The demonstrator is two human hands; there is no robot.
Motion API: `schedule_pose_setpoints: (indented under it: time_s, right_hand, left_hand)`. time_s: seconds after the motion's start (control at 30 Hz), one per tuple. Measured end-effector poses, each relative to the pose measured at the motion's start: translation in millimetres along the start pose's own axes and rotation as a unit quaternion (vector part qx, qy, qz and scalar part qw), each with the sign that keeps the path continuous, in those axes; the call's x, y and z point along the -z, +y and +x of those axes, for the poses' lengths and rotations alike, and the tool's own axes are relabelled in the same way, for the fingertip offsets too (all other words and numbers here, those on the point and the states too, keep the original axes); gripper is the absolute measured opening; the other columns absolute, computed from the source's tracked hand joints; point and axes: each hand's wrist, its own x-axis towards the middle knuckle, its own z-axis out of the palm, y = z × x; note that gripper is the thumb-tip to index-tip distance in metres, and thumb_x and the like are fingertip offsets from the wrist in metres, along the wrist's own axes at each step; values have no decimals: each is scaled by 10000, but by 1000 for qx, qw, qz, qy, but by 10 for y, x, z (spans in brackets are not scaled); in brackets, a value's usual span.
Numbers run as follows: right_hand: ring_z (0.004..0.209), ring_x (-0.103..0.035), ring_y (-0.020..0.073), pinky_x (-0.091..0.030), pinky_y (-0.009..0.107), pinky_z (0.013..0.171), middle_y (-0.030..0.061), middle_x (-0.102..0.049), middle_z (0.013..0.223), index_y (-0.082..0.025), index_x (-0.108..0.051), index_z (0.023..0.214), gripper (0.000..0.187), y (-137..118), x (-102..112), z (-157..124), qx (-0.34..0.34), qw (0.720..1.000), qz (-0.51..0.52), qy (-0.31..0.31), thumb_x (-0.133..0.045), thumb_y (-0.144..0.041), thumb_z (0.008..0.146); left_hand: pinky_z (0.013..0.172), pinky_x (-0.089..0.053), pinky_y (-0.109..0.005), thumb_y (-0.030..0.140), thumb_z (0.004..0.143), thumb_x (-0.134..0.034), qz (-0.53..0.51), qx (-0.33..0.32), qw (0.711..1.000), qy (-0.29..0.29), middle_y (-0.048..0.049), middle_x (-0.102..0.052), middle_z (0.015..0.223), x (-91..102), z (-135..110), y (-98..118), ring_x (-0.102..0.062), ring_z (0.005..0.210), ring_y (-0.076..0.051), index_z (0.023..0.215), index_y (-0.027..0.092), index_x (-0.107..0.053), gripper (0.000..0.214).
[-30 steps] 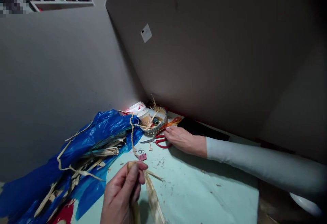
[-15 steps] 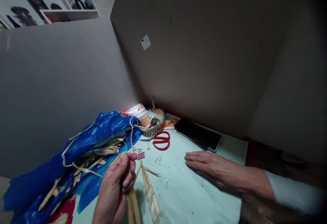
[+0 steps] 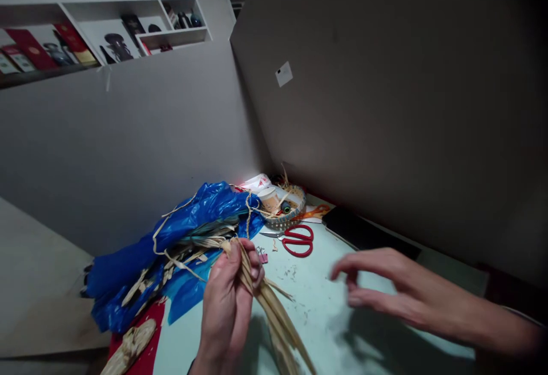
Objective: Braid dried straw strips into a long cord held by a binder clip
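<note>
My left hand (image 3: 226, 306) is closed round a bundle of dried, straw-coloured husk strips (image 3: 280, 315), pinched near its top between thumb and fingers. The long ends hang down to the right over the pale green table covering (image 3: 314, 318). Just beyond the fingers lies a pink binder clip (image 3: 262, 257), partly hidden. Raised above the right side of the covering, my right hand (image 3: 394, 286) holds nothing; its thumb and index finger are curved with a gap between them. Red-handled scissors (image 3: 298, 241) lie beyond both hands. A thin braided cord (image 3: 249, 215) runs down beside the plastic.
Blue plastic sheeting (image 3: 209, 201) with loose husks spreads at the left. A woven basket (image 3: 282, 224) holding a paper cup (image 3: 269, 201) stands in the far corner. A flat black device (image 3: 363, 231) lies behind my right hand. Grey panels (image 3: 180, 124) enclose the table.
My right hand has lifted off the table covering and its fingers have curled apart. My left hand's bundle now slants to the right. The view has swung left, showing more shelf.
</note>
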Motion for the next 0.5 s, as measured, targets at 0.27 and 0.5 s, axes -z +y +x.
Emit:
schedule_pose_setpoints:
  time_s: [0.27,0.5]
  right_hand:
    - [690,-611,148,-495,256,646,14,-619,812,-156,-543,1079,356,-207,-495,957,36,925,282,-251,-544,-458,891]
    - [651,-567,132,-422,226,575,37,-645,823,-158,-667,1054,332,266,59,1180,67,984,28,-166,-469,-402,948]
  left_hand:
    - [731,-502,-219,294,801,-712,-76,-52,992,82,-32,-640,832,-63,226,-181,-595,774,-120,829,154,-673,148]
    - [679,-486,-219,317,672,-796,127,9,989,73,-42,-698,830,237,468,-348,-617,723,-130,858,140,-722,268]
